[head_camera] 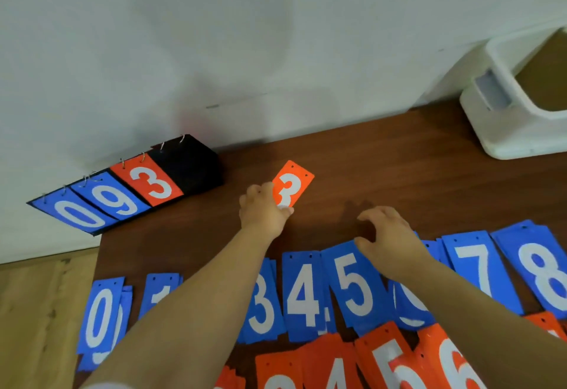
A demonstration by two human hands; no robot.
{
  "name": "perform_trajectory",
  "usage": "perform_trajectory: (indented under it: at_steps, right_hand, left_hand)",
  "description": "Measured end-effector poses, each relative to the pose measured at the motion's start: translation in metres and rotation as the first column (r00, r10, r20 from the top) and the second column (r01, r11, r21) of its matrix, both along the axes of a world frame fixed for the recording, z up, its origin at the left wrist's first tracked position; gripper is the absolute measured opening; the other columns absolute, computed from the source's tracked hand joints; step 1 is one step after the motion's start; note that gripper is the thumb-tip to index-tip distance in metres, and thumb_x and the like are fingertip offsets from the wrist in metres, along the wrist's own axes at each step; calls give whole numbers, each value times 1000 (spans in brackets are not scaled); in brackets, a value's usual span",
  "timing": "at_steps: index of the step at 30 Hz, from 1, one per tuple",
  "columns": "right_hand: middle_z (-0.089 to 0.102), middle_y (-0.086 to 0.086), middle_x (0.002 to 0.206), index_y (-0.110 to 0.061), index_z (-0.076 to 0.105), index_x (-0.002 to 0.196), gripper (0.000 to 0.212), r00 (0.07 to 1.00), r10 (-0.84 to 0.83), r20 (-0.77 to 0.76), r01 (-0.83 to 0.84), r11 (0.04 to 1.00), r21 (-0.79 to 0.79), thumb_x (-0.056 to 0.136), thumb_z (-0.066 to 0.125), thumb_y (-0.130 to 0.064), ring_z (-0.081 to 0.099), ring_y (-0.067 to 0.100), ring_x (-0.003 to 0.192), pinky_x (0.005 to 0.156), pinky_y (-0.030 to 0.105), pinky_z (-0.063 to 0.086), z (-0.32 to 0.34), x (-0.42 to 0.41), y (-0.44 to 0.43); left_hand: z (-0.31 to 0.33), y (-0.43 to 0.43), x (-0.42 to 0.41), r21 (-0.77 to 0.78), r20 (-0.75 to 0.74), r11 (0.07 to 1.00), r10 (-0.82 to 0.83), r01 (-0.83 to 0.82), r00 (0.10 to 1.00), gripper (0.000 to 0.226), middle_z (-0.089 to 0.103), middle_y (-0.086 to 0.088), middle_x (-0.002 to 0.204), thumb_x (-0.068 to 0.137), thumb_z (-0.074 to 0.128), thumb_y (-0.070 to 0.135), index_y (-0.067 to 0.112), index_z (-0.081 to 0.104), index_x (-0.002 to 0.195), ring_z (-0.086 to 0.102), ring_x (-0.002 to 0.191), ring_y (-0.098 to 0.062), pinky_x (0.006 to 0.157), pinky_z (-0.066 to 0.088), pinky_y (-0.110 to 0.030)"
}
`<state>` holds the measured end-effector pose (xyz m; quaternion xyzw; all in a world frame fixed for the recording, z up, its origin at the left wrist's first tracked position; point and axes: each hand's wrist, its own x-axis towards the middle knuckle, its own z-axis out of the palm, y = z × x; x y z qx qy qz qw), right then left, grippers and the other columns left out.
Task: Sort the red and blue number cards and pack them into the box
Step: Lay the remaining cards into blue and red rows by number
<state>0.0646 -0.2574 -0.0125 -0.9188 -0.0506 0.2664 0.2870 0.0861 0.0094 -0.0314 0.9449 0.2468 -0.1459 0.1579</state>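
Observation:
My left hand (264, 209) holds a red card numbered 3 (293, 184) by its near end, above the middle of the brown table (399, 174). My right hand (388, 235) hovers with loosely curled fingers over the far edge of the blue row, holding nothing. Blue cards lie in a row: 0 (101, 318), 3 (264, 306), 4 (303, 293), 5 (352, 284), 7 (475, 266), 8 (543, 272). Red cards (383, 361) lie in a nearer row, partly cut off. The white box (503, 131) stands at the far right.
A black flip scoreboard (190, 164) stands at the table's far left against the white wall, showing blue 0 and 9 and red 3. A light wooden floor (36, 312) lies beyond the table's left edge.

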Motion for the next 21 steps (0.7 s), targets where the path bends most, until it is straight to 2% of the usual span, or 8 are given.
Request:
perform_trajectory:
  at_steps: [3,7,10,12,14,16,18,21]
  right_hand:
    - [36,0,152,-30,52,138,47,1000,-16,-1,16,1000,2,94,66,-37,44,25,133,104,37,47,-1,6,-7]
    - [36,-3,151,-32,51,137,46,1000,-27,-7,27,999,17,94,66,-37,45,23,132,104,40,49,3,8,-12]
    - [38,-6,149,-35,52,135,44,999,-49,-6,49,998,42,93,66,-37,50,19,124,95,35,52,6,8,-9]
    - [40,-6,147,-35,53,134,42,998,-68,-19,69,992,104,94,67,-36,56,15,112,83,28,52,7,6,-6]
    - [44,-8,139,-38,54,130,36,990,-119,-69,131,970,206,96,66,-35,59,10,101,67,20,51,12,1,-3]
    - [50,-11,131,-43,56,125,31,966,-185,-182,237,916,323,97,65,-34,63,9,87,54,18,50,23,-7,3]
    - [52,-15,130,-47,58,124,31,940,-215,-266,311,862,401,97,65,-35,67,9,87,59,25,56,33,-22,10]
    - [64,-8,124,-39,62,124,30,895,-225,-386,407,765,498,97,66,-28,72,12,97,87,40,62,42,-52,24]
  left_hand:
    - [-3,-2,7,-46,-21,998,38,-39,999,75,44,-5,142,79,80,50,35,42,142,48,129,-31,102,50,-45]
    - [1,-5,7,43,-73,998,53,-50,996,75,48,-5,138,78,80,55,40,42,140,48,127,-34,102,48,-47]
    - [1,-9,7,-102,-41,991,85,-89,995,65,41,-4,140,82,82,35,39,46,136,53,124,-34,98,54,-44]
    - [3,-14,0,-189,11,979,81,-78,997,51,42,-3,141,89,76,19,38,53,129,56,123,-31,93,57,-37]
    - [14,-22,-11,-307,72,949,96,-70,993,41,47,1,141,93,70,13,36,58,124,54,125,-26,89,54,-29]
    - [34,-35,-34,-479,118,874,156,-82,981,37,52,4,139,95,68,12,36,61,122,54,120,-18,87,53,-25]
    - [60,-49,-69,-612,135,788,198,-76,971,35,53,11,133,95,68,14,38,62,120,53,114,-9,82,52,-21]
    - [85,-59,-131,-673,147,738,211,-59,966,32,56,17,127,95,69,18,40,62,117,57,113,-8,80,55,-17]
